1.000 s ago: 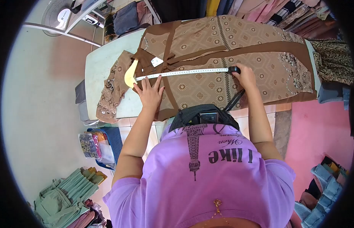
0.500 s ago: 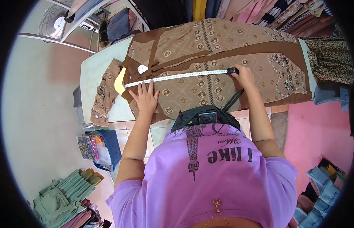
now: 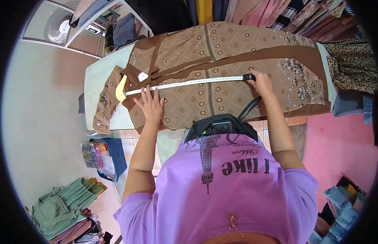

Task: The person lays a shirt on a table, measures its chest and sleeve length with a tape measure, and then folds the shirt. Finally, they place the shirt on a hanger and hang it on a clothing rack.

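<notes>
A brown patterned dress [image 3: 185, 106] lies spread across the pale table, with a yellow hanger [image 3: 121, 88] at its neck end. A white tape measure strip [image 3: 197, 82] runs pulled out along the dress from near the hanger. My right hand [image 3: 262, 84] is closed around the black tape measure case [image 3: 249, 77] at the strip's other end. Pressed flat on the dress near the neck, my left hand [image 3: 151, 107] has its fingers spread, the tips at the strip. A white tag [image 3: 143, 77] shows beside the collar.
Clothes hang along the back, including a yellow garment [image 3: 204, 12]. A fan [image 3: 61, 26] stands behind a white frame at far left. On the floor are a blue basket [image 3: 120, 156], folded green clothes [image 3: 61, 211] and a denim pile [image 3: 337, 211]. A black waist bag [image 3: 219, 126] touches the table edge.
The tape strip reaches farther along the dress from the hanger. In view, the dress and hanger have shifted left, and my left hand slightly so. My right hand keeps its hold on the case.
</notes>
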Available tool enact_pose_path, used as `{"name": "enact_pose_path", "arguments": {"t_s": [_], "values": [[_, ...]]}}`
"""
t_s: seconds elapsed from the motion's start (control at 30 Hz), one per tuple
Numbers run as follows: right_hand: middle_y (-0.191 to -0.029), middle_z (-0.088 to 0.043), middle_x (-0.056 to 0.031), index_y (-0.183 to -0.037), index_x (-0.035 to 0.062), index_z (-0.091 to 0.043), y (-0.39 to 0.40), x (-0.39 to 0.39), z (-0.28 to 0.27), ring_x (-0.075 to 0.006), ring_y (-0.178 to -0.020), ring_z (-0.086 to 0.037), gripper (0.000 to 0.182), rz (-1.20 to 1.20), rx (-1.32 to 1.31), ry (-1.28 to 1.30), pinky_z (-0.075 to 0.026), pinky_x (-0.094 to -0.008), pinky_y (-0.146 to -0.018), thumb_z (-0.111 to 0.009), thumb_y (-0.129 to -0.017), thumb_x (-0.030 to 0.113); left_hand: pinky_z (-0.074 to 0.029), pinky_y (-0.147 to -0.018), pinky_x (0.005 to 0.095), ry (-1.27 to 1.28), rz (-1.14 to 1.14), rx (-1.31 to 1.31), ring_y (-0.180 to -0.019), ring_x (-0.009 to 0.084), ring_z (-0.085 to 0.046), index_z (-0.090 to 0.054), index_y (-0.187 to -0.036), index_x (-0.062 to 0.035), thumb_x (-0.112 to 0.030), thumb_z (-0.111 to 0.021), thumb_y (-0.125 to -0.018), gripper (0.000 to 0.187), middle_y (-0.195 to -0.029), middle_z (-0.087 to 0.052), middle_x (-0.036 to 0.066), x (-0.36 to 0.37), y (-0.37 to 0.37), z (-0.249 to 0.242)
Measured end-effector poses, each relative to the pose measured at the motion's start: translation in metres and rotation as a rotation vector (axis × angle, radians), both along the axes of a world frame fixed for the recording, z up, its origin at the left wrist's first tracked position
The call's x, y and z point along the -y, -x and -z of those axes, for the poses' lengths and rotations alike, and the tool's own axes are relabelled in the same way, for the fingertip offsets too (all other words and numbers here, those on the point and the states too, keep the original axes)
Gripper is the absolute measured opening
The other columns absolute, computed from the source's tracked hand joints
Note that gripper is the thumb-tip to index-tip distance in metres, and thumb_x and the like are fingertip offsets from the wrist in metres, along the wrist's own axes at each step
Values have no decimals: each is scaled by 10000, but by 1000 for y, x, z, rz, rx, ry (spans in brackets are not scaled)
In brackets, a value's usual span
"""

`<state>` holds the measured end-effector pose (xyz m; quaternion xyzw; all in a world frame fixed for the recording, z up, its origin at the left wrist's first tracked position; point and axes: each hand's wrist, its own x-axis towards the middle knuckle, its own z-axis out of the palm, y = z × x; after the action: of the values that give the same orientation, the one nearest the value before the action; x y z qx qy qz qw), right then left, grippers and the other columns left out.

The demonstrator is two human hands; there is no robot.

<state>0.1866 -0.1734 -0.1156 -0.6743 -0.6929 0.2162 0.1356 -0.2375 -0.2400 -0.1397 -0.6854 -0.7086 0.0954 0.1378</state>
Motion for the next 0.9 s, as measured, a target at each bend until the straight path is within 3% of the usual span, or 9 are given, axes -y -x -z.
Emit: {"name": "enact_pose_path", "arguments": {"t_s": [0.17,0.27,0.33,0.43,0.63,0.67,0.77,0.9], "values": [[-878,-658,-97,-947,198,-654,-11,2,3,-312,-835,-619,218,-16,5,-18,-483,-420,-706,-703,-734,201,-55,-1008,691,71,-42,11,-1301,268,-264,-456,-1301,-170,-482,-502,-847,553,-1285,-437,61,-2,-18,0],[-882,-659,-93,-953,197,-652,-27,0,-2,-311,-842,-619,227,34,23,-9,-483,-419,-708,-705,-732,200,-44,-1002,697,116,-63,77,-1304,281,-262,-409,-1342,-241,-485,-478,-861,544,-1308,-426,82,0,-27,-3],[-892,-656,-113,-982,180,-647,-39,-2,-9,-329,-848,-615,257,72,-1,16,-481,-413,-717,-708,-732,172,-38,-995,703,66,9,63,-1307,299,-257,-360,-1364,-345,-490,-454,-874,520,-1333,-407,107,4,-28,3],[-876,-659,-90,-957,201,-650,-52,-4,-7,-311,-840,-619,234,108,13,3,-480,-418,-696,-713,-732,187,-26,-982,714,13,30,77,-1310,305,-259,-379,-1345,-395,-472,-478,-863,498,-1311,-431,116,-2,-29,9],[-878,-657,-100,-965,199,-646,-54,-8,2,-325,-839,-615,251,143,-11,28,-480,-418,-694,-717,-725,183,-44,-983,712,1,24,76,-1345,302,-207,-436,-1320,-337,-479,-507,-848,498,-1317,-419,108,-8,-37,6],[-881,-657,-101,-967,195,-646,-54,-10,5,-329,-839,-614,255,132,-28,20,-479,-418,-695,-718,-722,182,-51,-982,712,-6,51,86,-1336,293,-223,-485,-1287,-290,-462,-521,-845,476,-1294,-443,101,-12,-37,4],[-879,-656,-106,-969,186,-646,-50,-14,4,-331,-839,-614,262,126,-16,20,-478,-419,-697,-719,-717,181,-55,-979,714,141,61,69,-1312,283,-269,-514,-1262,-264,-444,-534,-840,460,-1263,-469,91,-27,-44,-4],[-886,-655,-108,-969,179,-645,-47,-19,2,-333,-839,-613,267,128,-5,57,-477,-418,-698,-720,-713,180,-58,-973,719,146,87,90,-1284,277,-317,-490,-1282,-258,-427,-542,-839,477,-1216,-504,91,-35,-50,-4]]}}
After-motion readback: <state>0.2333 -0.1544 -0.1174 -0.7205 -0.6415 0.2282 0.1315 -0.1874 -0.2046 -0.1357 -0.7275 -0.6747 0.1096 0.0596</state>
